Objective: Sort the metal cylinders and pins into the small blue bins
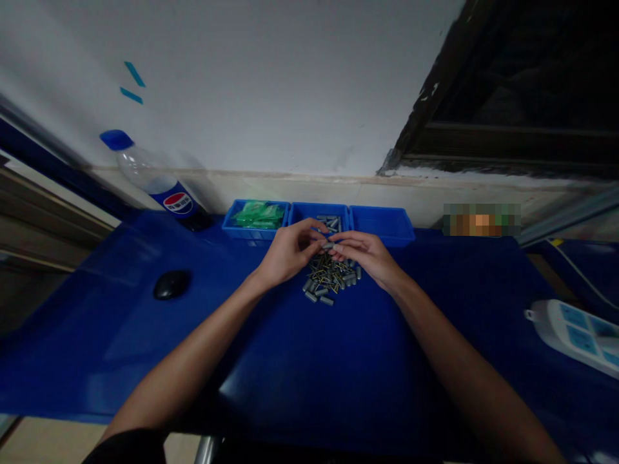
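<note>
Above a loose pile, my left hand (289, 250) and my right hand (368, 255) meet fingertip to fingertip. A small grey cylinder (329, 245) sits between them, pinched by the thumb and fingers of both hands; its finer details are too small to tell. Under my hands, the pile (325, 276) mixes short grey cylinders with thin, brass-coloured, screw-like pins. Just behind my fingers, the middle blue bin (319, 209) contains several grey pieces (333, 223), partly covered by my left hand.
Left of the middle bin, another blue bin (226, 224) holds green packets (261, 214); a third blue bin (382, 225) adjoins on the right. A Pepsi bottle (159, 183) and black mouse (171, 285) are left. A white case with blue windows (551, 325) lies far right.
</note>
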The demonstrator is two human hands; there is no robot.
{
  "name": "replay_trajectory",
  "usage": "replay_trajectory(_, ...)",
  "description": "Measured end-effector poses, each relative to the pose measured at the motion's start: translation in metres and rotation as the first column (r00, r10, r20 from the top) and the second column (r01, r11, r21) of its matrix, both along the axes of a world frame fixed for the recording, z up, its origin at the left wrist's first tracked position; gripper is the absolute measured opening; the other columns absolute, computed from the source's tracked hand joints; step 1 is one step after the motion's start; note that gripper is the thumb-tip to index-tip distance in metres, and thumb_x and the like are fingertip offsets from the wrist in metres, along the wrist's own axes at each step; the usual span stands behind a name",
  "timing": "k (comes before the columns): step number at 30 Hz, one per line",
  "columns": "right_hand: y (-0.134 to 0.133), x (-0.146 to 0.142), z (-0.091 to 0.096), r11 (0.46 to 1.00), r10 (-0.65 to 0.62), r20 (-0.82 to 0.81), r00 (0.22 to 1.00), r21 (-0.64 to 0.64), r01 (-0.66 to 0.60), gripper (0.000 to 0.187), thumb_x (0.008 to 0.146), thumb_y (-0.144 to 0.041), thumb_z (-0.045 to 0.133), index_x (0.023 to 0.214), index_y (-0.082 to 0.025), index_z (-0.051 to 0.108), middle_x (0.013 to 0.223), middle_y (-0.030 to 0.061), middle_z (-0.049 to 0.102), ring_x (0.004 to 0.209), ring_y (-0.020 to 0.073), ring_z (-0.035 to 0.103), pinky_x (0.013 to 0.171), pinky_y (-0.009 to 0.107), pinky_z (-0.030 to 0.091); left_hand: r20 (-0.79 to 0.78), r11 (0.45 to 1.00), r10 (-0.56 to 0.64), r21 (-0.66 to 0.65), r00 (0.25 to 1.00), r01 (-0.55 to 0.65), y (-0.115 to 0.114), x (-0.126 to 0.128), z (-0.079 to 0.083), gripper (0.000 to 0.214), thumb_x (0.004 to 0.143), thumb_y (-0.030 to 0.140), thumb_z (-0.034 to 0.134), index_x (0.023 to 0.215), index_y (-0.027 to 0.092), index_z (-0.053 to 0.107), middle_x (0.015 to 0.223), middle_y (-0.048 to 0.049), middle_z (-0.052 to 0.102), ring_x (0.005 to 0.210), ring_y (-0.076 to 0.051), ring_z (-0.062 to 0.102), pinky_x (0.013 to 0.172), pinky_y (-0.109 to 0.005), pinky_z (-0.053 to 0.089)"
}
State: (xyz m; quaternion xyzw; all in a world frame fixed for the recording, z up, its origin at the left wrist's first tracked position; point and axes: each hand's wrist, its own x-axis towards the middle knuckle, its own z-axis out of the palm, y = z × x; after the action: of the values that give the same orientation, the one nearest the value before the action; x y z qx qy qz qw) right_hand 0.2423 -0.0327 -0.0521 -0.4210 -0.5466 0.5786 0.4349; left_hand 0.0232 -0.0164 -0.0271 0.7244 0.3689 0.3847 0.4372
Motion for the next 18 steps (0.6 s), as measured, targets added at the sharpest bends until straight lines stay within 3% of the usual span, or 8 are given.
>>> replay_trajectory(4, -0.001, -0.002, 0.000, 0.999, -0.034, 0.000, 0.999, -0.009, 0.034, 0.026, 0.081, -0.035, 0.084, 0.105, -0.025, 0.082, 0.089, 0.0059, 0.082, 0.084, 0.0227, 0.076, 0.085, 0.042, 0.060, 0.012, 1.000, -0.002, -0.017, 1.000, 0.002, -0.001, 0.001, 0.002, 0.025, 0.092, 0.027, 0.071, 0.114, 0.015, 0.066, 0.094, -0.0070, 0.079, 0.079, -0.016, 0.076, 0.075, -0.027, 0.060)
replay_trajectory(8, 0.002, -0.002, -0.001, 0.995, -0.101, 0.042, 0.994, 0.005, 0.101, 0.022, 0.077, -0.034, 0.087, 0.097, -0.024, 0.082, 0.083, 0.0046, 0.081, 0.077, 0.0223, 0.075, 0.085, 0.045, 0.061, -0.279, 0.989, 0.080, 0.145, 0.957, -0.040, 0.003, -0.005, 0.002, 0.018, 0.098, 0.029, 0.066, 0.106, 0.015, 0.072, 0.091, -0.0072, 0.079, 0.074, -0.017, 0.074, 0.071, -0.030, 0.057)
replay_trajectory(12, 0.004, -0.002, -0.001, 0.986, -0.154, 0.006, 0.988, 0.065, 0.154, 0.033, 0.077, -0.032, 0.087, 0.109, -0.026, 0.081, 0.103, 0.0062, 0.084, 0.099, 0.0268, 0.079, 0.103, 0.050, 0.058, -0.574, 0.955, 0.034, 0.260, 0.818, 0.142, 0.009, -0.012, -0.006, 0.021, 0.100, 0.017, 0.057, 0.103, 0.015, 0.078, 0.098, -0.0105, 0.081, 0.087, -0.022, 0.076, 0.084, -0.037, 0.059)
replay_trajectory(15, 0.004, -0.002, 0.002, 0.980, -0.163, -0.022, 0.986, 0.110, 0.165, 0.043, 0.079, -0.032, 0.086, 0.121, -0.028, 0.078, 0.125, 0.0076, 0.080, 0.116, 0.0288, 0.076, 0.113, 0.052, 0.053, -0.624, 0.897, -0.090, 0.287, 0.776, 0.335, 0.009, -0.010, -0.013, 0.036, 0.098, 0.005, 0.051, 0.122, 0.016, 0.075, 0.127, -0.0129, 0.077, 0.117, -0.025, 0.074, 0.103, -0.039, 0.058)
replay_trajectory(18, 0.004, 0.000, 0.005, 0.975, -0.191, -0.008, 0.981, 0.115, 0.191, 0.039, 0.083, -0.033, 0.082, 0.121, -0.028, 0.077, 0.127, 0.0086, 0.080, 0.116, 0.0296, 0.076, 0.110, 0.052, 0.055, -0.662, 0.841, -0.159, 0.298, 0.732, 0.452, 0.006, -0.006, -0.018, 0.053, 0.093, -0.005, 0.049, 0.138, 0.017, 0.067, 0.147, -0.0140, 0.066, 0.138, -0.025, 0.063, 0.115, -0.040, 0.053)
